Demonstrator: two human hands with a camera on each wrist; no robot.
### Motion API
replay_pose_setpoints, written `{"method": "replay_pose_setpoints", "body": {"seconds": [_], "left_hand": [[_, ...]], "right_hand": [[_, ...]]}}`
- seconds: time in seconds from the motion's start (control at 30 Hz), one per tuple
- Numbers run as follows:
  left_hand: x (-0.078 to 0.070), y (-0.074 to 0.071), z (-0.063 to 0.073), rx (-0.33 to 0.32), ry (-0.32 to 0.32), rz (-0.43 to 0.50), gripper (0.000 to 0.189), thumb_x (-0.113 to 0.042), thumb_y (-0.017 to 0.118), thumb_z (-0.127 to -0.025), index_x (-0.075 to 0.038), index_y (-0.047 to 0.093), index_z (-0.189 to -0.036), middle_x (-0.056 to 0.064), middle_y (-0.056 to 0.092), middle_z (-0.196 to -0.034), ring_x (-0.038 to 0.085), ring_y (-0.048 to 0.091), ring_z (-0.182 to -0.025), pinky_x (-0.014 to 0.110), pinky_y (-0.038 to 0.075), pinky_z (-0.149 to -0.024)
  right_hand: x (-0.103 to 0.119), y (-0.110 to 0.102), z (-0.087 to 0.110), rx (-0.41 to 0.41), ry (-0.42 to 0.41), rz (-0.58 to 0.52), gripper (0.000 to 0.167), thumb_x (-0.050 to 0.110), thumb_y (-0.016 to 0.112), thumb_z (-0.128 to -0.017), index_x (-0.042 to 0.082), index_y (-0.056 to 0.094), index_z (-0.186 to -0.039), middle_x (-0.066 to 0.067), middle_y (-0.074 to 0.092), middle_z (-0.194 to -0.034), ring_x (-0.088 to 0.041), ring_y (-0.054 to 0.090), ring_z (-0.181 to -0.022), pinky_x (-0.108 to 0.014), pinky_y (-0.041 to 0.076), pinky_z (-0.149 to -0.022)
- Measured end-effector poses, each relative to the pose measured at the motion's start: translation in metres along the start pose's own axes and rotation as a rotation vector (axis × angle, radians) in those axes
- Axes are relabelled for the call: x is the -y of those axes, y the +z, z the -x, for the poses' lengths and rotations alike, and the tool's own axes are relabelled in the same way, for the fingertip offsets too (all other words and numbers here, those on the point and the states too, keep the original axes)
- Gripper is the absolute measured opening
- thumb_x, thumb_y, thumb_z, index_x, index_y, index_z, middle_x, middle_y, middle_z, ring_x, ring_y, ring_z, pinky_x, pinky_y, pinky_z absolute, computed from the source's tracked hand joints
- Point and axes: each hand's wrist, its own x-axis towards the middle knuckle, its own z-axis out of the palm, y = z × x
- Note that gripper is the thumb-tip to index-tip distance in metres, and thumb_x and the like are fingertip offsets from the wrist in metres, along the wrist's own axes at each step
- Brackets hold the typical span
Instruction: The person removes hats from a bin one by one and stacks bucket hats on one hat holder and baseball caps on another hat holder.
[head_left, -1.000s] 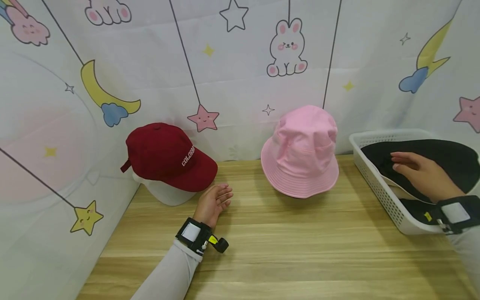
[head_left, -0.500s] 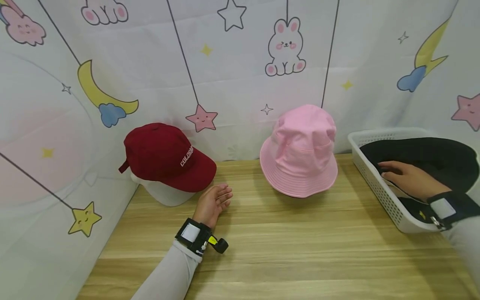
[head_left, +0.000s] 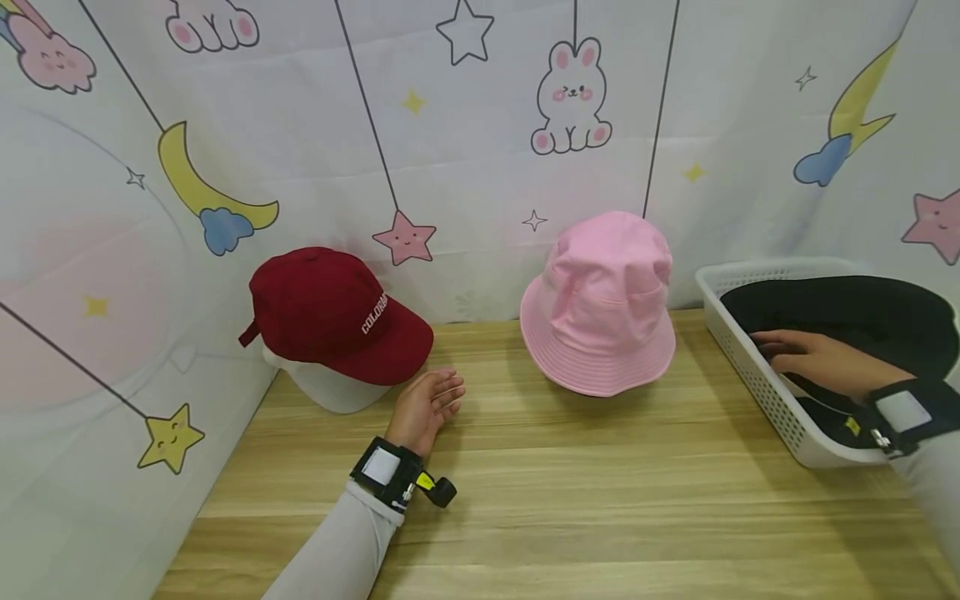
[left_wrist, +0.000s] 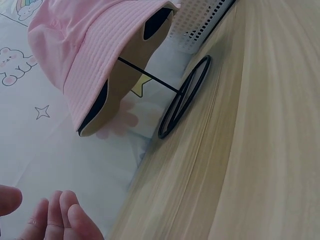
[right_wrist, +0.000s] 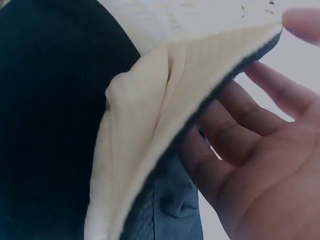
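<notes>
My right hand reaches into a white plastic basket on the right. In the right wrist view it holds the edge of a dark hat with cream lining; the fingers curl behind the dark side and the thumb is at the tip of the edge. A large black piece lies beside it in the basket. My left hand rests on the table, fingers relaxed and holding nothing, just in front of the brim of a dark red baseball cap.
A pink bucket hat sits on a black wire stand at the back middle. Under the red cap shows a rounded white shape. A patterned cloth backdrop hangs behind the wooden table.
My right hand has moved left and lower into the basket, toward its near-left wall. The left hand, red cap and pink bucket hat have stayed put.
</notes>
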Motion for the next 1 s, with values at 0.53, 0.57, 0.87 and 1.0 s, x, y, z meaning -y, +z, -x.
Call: {"method": "replay_pose_setpoints", "body": {"seconds": [0.53,0.57,0.87,1.0], "left_hand": [[0.003,-0.001,-0.002,0.013,-0.002,-0.011,0.040,-0.022,0.046,-0.106,0.004,0.052,-0.136,0.006,0.068,-0.112,0.015,0.066,-0.100,0.028,0.053,-0.085],[0.003,-0.001,-0.002,0.012,-0.004,-0.009,0.040,-0.022,0.046,-0.105,0.003,0.052,-0.136,0.006,0.068,-0.112,0.015,0.066,-0.100,0.028,0.053,-0.085],[0.003,0.000,-0.001,0.015,-0.014,0.004,0.039,-0.021,0.047,-0.105,0.004,0.052,-0.135,0.002,0.069,-0.106,0.017,0.066,-0.101,0.029,0.053,-0.086],[0.002,0.000,0.000,0.025,-0.023,0.019,0.039,-0.022,0.047,-0.105,0.004,0.051,-0.135,0.001,0.068,-0.105,0.014,0.066,-0.099,0.029,0.053,-0.086]], "right_hand": [[-0.006,-0.004,0.003,-0.077,0.101,0.075,0.063,0.039,0.031,-0.110,-0.013,0.037,-0.144,-0.043,0.042,-0.138,-0.057,0.046,-0.119,-0.075,0.032,-0.101],[-0.006,-0.004,0.003,-0.090,0.100,0.072,0.062,0.038,0.029,-0.111,-0.014,0.036,-0.144,-0.043,0.043,-0.137,-0.056,0.046,-0.119,-0.075,0.032,-0.101],[-0.006,-0.009,0.008,-0.252,0.138,0.012,0.056,0.039,0.023,-0.110,-0.008,0.042,-0.135,-0.035,0.047,-0.125,-0.049,0.045,-0.109,-0.069,0.036,-0.095],[-0.002,-0.013,0.011,-0.301,0.182,-0.033,0.066,0.043,0.020,-0.109,-0.009,0.033,-0.148,-0.042,0.039,-0.140,-0.059,0.038,-0.127,-0.074,0.029,-0.105]]}}
